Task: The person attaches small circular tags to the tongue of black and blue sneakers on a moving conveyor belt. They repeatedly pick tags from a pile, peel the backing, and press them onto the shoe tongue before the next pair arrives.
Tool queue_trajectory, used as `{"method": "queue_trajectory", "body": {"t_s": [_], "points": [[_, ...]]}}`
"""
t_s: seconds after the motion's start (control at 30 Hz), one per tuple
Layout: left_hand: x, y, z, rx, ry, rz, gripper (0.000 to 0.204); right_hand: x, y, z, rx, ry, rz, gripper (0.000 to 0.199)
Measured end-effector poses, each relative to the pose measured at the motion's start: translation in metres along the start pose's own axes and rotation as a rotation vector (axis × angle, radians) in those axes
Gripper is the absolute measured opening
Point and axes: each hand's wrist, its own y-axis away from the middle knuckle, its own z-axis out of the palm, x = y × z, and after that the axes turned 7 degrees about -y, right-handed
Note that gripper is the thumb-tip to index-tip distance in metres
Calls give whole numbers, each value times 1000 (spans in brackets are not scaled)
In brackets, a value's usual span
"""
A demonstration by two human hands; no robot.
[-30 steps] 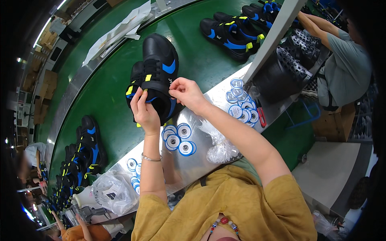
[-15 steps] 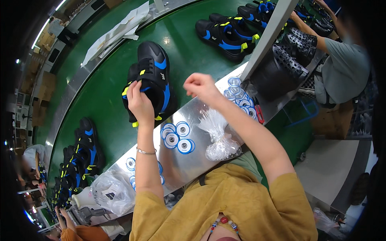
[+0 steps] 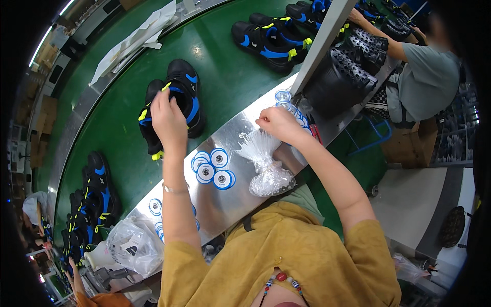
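Note:
A pair of black shoes with blue and yellow parts (image 3: 185,84) lies on the green surface in front of me. My left hand (image 3: 168,120) is closed at the nearer-left shoe of the pair, its fingertips on the opening by a yellow tab. My right hand (image 3: 283,125) is pinched shut just above the tips of a bundle of thin clear plastic strands (image 3: 266,166). Whatever that pinch holds, if anything, is too small to make out. Round white tags with blue rims (image 3: 205,173) lie in a group on the metal ledge (image 3: 238,125) between my arms.
More round tags (image 3: 284,97) and a red-handled tool (image 3: 315,132) lie beyond my right hand. Shoes line the green surface at left (image 3: 97,189) and at back right (image 3: 271,43). A metal post (image 3: 325,43) rises at right. A clear plastic bag (image 3: 135,245) sits at lower left.
My right hand has come down toward the strand bundle. My left hand stays at the shoe; the pair sits slightly lower and further left in view, as the whole view has shifted.

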Motion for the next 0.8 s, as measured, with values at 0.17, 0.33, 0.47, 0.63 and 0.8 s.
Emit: {"method": "queue_trajectory", "body": {"t_s": [0.17,0.33,0.47,0.63,0.8], "points": [[75,96,-35,-203,333,36,20,-17,7,27,-23,166,-17,30],[111,152,-43,-418,406,140,30,-7,7,37,-25,-112,-192,21],[118,153,-46,-491,261,195,41,6,-2,28,119,-241,-199,17],[117,152,-36,-498,201,169,41,-1,-27,21,164,22,-180,15],[118,150,-33,-494,191,138,40,6,-59,31,142,251,-193,23]]}}
